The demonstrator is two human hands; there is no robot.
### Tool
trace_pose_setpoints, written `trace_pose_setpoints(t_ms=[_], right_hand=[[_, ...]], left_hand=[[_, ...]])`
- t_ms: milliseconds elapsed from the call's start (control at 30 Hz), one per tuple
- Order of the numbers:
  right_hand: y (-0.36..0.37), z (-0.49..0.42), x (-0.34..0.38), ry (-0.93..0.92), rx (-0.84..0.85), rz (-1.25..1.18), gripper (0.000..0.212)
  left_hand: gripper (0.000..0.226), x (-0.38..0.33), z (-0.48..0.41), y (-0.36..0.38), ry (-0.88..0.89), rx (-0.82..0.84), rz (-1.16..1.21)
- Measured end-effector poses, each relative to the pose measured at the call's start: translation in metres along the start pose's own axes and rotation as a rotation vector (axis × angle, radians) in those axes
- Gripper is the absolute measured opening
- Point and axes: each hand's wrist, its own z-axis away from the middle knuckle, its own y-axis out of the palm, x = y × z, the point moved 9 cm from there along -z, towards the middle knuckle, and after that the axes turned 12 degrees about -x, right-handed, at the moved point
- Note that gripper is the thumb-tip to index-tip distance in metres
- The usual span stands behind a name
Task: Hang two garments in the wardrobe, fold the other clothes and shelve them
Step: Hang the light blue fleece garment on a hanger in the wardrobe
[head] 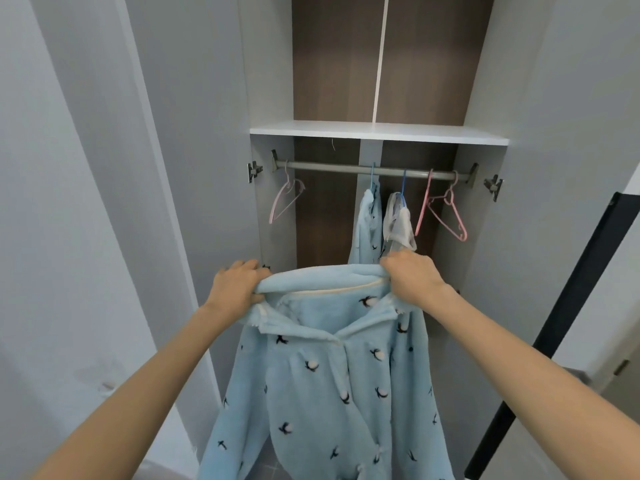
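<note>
Fleece is bunching under both your grips: your left hand (239, 289) is clutching one shoulder of the pale blue fleece top (332, 375), fingers curling tightly round a fold of the collar edge, and your right hand (410, 277) is doing the same at the other shoulder, knuckles up, fabric gathering inside the fist. Between the two hands the top is hanging open-faced toward you, buttoned down the front, its body and sleeves dropping out of the bottom of the view, and you are holding it up in front of the open wardrobe (485, 237), below the rod (363, 169) and not touching it. Just behind your right hand, two garments are already hanging on blue hangers: a matching blue fleece piece (367, 233) and, right beside it, a white garment (400, 223). One pink hanger (285, 199) is dangling bare at the left end of the rod, and more pink hangers (446, 216) are hanging bare at the right end. The white shelf (377, 131) is sitting directly above the rod. Judging by that, the hanging half is looking finished, and the top you are gripping is probably one for folding; no folded clothes are showing anywhere in view, so the folding and shelving seem to be lying ahead of you
</note>
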Motion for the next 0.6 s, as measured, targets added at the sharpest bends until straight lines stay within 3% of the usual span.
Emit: trace_pose_setpoints(t_ms=[100, 167, 300, 367, 433, 600], right_hand=[[0.014, 0.002, -0.015, 0.16, 0.173, -0.211, 0.01], [0.023, 0.001, -0.017, 0.218, 0.256, -0.399, 0.007], [0.023, -0.004, -0.004, 0.182, 0.27, -0.685, 0.008], [0.016, -0.008, 0.006, 0.147, 0.223, -0.799, 0.027], [0.013, -0.009, 0.016, 0.097, 0.169, -0.789, 0.037], [0.014, -0.008, 0.024, 0.031, -0.003, -0.501, 0.034]], left_hand=[[0.049, 0.006, -0.007, -0.001, -0.094, -0.069, 0.296], [0.059, 0.006, -0.011, -0.005, -0.073, -0.14, 0.352], [0.04, 0.009, -0.017, -0.009, -0.022, -0.286, 0.198], [0.031, 0.013, -0.017, -0.003, -0.036, -0.269, 0.192], [0.025, 0.021, -0.017, 0.007, -0.093, -0.239, 0.246], [0.038, 0.033, -0.018, 0.022, -0.145, -0.243, 0.338]])
